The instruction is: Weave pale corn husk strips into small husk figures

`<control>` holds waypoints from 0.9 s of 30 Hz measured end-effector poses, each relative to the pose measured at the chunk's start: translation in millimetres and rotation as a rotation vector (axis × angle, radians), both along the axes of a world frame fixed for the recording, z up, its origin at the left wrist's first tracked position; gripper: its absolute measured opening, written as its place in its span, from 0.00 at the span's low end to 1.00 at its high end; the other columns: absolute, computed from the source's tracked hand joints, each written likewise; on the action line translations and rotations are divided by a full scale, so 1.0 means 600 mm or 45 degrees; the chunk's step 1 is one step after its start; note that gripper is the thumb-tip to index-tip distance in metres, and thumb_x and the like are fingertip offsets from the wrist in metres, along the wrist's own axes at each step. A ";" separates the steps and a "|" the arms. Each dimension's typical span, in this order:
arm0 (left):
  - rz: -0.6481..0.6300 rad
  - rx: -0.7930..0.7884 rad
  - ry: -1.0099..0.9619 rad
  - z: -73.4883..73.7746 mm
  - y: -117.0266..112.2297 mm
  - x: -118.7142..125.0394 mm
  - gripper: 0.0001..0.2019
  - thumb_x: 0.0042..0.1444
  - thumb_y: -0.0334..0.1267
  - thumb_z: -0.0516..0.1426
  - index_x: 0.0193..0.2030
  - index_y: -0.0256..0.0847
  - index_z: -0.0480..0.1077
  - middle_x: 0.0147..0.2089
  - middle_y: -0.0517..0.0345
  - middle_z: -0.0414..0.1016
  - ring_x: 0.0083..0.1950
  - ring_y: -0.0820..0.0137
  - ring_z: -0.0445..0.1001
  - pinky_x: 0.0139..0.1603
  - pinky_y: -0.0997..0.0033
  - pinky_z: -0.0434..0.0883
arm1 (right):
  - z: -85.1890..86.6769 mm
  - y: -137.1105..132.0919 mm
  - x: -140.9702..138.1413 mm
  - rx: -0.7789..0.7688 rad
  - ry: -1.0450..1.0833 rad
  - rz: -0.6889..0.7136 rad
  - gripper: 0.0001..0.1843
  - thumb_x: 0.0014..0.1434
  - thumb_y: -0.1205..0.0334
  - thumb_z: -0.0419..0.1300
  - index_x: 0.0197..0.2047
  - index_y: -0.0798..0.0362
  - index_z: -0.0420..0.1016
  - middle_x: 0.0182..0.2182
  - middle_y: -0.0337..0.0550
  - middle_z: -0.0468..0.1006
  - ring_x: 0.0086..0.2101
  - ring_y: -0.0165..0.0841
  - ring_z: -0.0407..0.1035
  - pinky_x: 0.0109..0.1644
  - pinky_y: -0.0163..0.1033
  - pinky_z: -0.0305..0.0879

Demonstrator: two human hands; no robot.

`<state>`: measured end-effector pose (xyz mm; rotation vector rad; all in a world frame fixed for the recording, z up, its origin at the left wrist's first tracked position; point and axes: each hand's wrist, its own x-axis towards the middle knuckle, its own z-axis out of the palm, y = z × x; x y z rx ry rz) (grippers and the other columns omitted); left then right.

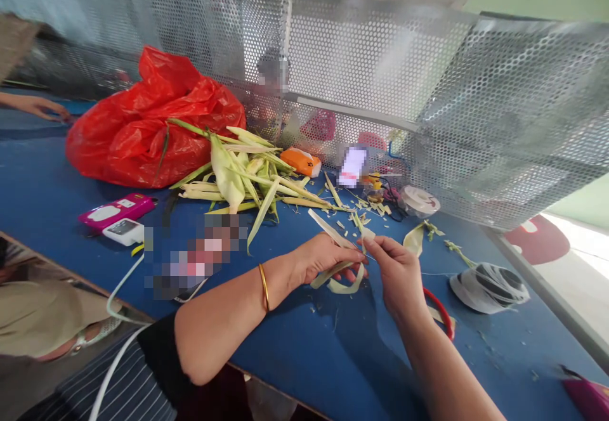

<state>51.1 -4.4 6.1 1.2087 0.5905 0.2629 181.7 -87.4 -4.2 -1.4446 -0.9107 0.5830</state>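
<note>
My left hand [320,257], with a gold bangle on its wrist, pinches a pale green leaf strip [345,281] that curls down under the fingers to the blue table [295,338]. My right hand [397,267] is closed in a pinch on the upper end of the same strip, near its folded tip. A thin thread runs off to the right from my right hand. Both hands hover just above the table, close together.
A pile of green leaves [242,177] lies behind, before a red plastic bag [152,123]. A pink phone [117,208], white device [124,231], orange tool [301,161], thread spool [419,200], black-and-white bundle [490,288] and red-handled scissors [440,310] surround them. Perforated metal screen [380,85] behind; another person's hand [40,107] far left.
</note>
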 end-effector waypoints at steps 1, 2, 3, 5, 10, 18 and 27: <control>0.006 -0.001 0.002 0.001 0.000 0.001 0.12 0.49 0.43 0.65 0.31 0.35 0.76 0.30 0.54 0.79 0.24 0.75 0.71 0.23 0.76 0.60 | -0.002 0.001 0.002 -0.006 -0.046 -0.015 0.15 0.51 0.48 0.67 0.25 0.52 0.77 0.24 0.37 0.76 0.29 0.32 0.67 0.36 0.37 0.62; 0.021 -0.012 0.003 0.001 0.000 0.001 0.11 0.50 0.43 0.65 0.32 0.34 0.76 0.30 0.53 0.79 0.24 0.75 0.72 0.23 0.76 0.60 | -0.002 0.002 0.004 -0.013 -0.096 -0.043 0.16 0.52 0.47 0.66 0.26 0.52 0.78 0.25 0.38 0.77 0.30 0.34 0.69 0.37 0.37 0.63; 0.049 -0.030 -0.001 0.003 0.000 0.001 0.12 0.51 0.44 0.64 0.33 0.34 0.76 0.32 0.53 0.80 0.24 0.75 0.72 0.24 0.77 0.60 | -0.001 0.003 0.006 -0.023 -0.147 -0.073 0.16 0.53 0.46 0.64 0.29 0.52 0.79 0.27 0.39 0.79 0.33 0.36 0.70 0.40 0.38 0.64; 0.130 -0.085 -0.039 0.006 0.003 0.000 0.15 0.51 0.47 0.64 0.37 0.34 0.77 0.35 0.51 0.80 0.26 0.75 0.74 0.25 0.77 0.62 | 0.005 0.001 0.010 -0.046 -0.239 -0.128 0.19 0.55 0.44 0.62 0.34 0.52 0.81 0.33 0.42 0.82 0.39 0.39 0.72 0.45 0.41 0.65; 0.339 -0.116 -0.134 0.012 0.009 -0.002 0.14 0.47 0.42 0.67 0.35 0.34 0.76 0.33 0.53 0.79 0.25 0.75 0.73 0.26 0.76 0.62 | 0.015 -0.002 0.006 -0.141 -0.276 0.016 0.24 0.55 0.38 0.61 0.35 0.53 0.79 0.30 0.45 0.81 0.35 0.40 0.74 0.42 0.42 0.66; 0.523 0.011 -0.075 0.002 0.005 0.011 0.04 0.52 0.33 0.63 0.34 0.36 0.73 0.27 0.58 0.77 0.24 0.76 0.72 0.24 0.77 0.58 | -0.001 0.000 -0.011 -0.198 -0.167 0.209 0.24 0.50 0.39 0.66 0.35 0.53 0.77 0.19 0.38 0.74 0.20 0.32 0.67 0.25 0.36 0.60; 0.411 -0.094 -0.219 0.008 0.005 0.008 0.11 0.47 0.35 0.66 0.39 0.36 0.78 0.39 0.52 0.80 0.40 0.69 0.77 0.38 0.74 0.69 | -0.001 0.000 0.005 -0.162 -0.435 0.007 0.21 0.56 0.44 0.61 0.44 0.52 0.76 0.24 0.39 0.78 0.26 0.37 0.74 0.33 0.41 0.66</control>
